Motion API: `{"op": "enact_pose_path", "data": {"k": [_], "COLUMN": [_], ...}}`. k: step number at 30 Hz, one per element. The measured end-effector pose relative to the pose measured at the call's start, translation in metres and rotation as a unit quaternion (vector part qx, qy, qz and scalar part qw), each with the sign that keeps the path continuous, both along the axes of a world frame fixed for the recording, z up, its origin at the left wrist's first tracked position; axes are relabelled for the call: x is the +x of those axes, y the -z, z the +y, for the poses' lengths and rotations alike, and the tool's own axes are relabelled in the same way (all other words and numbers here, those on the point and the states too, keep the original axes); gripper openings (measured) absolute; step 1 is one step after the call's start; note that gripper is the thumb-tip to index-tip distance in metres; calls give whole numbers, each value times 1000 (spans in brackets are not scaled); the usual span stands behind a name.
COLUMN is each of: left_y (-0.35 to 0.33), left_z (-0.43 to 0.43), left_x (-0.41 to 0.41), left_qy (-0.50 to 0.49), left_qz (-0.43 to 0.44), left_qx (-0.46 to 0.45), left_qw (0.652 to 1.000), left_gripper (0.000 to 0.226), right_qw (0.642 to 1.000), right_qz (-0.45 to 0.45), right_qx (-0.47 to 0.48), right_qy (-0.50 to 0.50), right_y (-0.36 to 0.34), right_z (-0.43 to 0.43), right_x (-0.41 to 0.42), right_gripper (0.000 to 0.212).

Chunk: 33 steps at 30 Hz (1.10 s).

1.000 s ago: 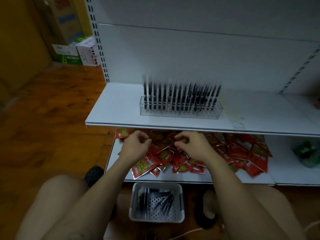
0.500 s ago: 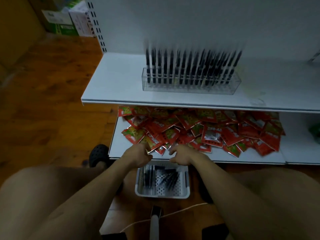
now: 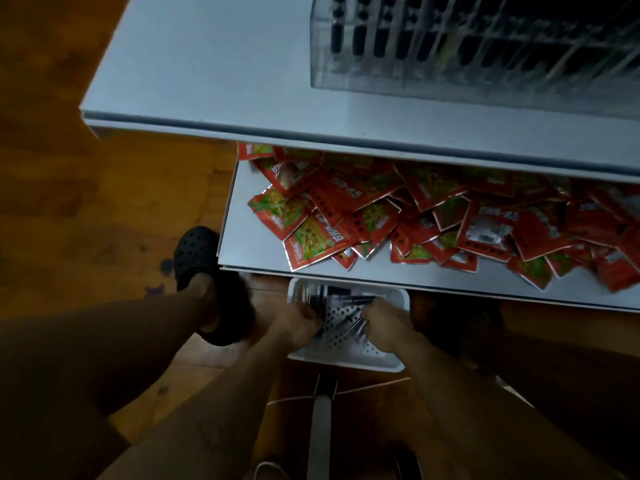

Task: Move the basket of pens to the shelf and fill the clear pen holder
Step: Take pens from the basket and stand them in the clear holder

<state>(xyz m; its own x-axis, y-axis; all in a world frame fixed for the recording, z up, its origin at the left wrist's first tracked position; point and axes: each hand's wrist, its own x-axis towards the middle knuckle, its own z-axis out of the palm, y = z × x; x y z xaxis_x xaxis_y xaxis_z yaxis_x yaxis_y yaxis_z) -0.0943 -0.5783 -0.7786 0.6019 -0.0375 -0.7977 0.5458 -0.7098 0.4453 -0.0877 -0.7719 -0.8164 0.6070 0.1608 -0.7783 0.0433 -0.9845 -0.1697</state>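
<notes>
From the head view, the white perforated plastic basket sits on the brown wooden floor, its far end tucked under the lower white shelf, which is strewn with red snack packets. The left hand and right hand reach into the basket, fingers curled among the dark pens; whether they grip any cannot be told. The clear plastic pen holder, holding pens, stands on the upper white shelf.
</notes>
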Motion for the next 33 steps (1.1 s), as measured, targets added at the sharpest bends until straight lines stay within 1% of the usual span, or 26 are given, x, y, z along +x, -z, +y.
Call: {"op": "enact_pose_path", "data": {"k": [2,4,5,8,10,12,14,16,18,20,22,25,26,29,31,32,33], "left_y": [12,20,22,28,30,26,18,3,-12,-36,-71,-122,-138,-181,-203,-213,-223], "left_z": [1,3,3,5,5,5,5,4,3,2,0,0,0,-1,-3,-5,-7], "left_x": [-5,-6,-5,-5,-5,-5,0,7,16,27,36,44,45,44,41,39,38], "left_qy": [-23,-54,-72,-133,-152,-155,-156,-162,-161,-152,-149,-117,-105,-86,-72,-69,-69], "left_qz": [15,16,20,32,30,33,31,30,13,-33,-75,-136,-158,-204,-231,-244,-255], "left_qx": [-12,-22,-24,-33,-32,-42,-42,-40,-41,-49,-69,-84,-89,-106,-105,-106,-110], "left_qw": [1000,998,997,990,987,986,986,985,986,987,984,980,978,970,965,962,958], "left_gripper": [8,15,17,9,4,4,7,6,14,18,12,15,14,11,13,15,16], "right_qw": [998,990,986,973,971,974,983,995,999,991,972,947,939,913,889,876,865], "right_qz": [-17,-15,-5,9,3,-7,-22,-20,-42,-94,-114,-134,-143,-174,-203,-222,-244], "right_qx": [-19,-40,-56,-93,-93,-77,-54,-16,23,73,134,189,209,278,326,347,361], "right_qy": [-66,-131,-159,-212,-220,-212,-177,-92,-13,66,156,221,230,243,250,252,251], "right_y": [14,27,32,46,49,46,39,25,3,-21,-48,-88,-102,-147,-178,-191,-204], "right_z": [4,10,12,17,16,13,10,7,3,-1,-1,3,5,9,10,11,10], "right_x": [6,10,12,14,15,16,19,21,23,22,19,16,15,14,11,10,9], "right_gripper": [35,46,48,47,46,38,28,23,15,9,13,9,14,45,63,70,72]}}
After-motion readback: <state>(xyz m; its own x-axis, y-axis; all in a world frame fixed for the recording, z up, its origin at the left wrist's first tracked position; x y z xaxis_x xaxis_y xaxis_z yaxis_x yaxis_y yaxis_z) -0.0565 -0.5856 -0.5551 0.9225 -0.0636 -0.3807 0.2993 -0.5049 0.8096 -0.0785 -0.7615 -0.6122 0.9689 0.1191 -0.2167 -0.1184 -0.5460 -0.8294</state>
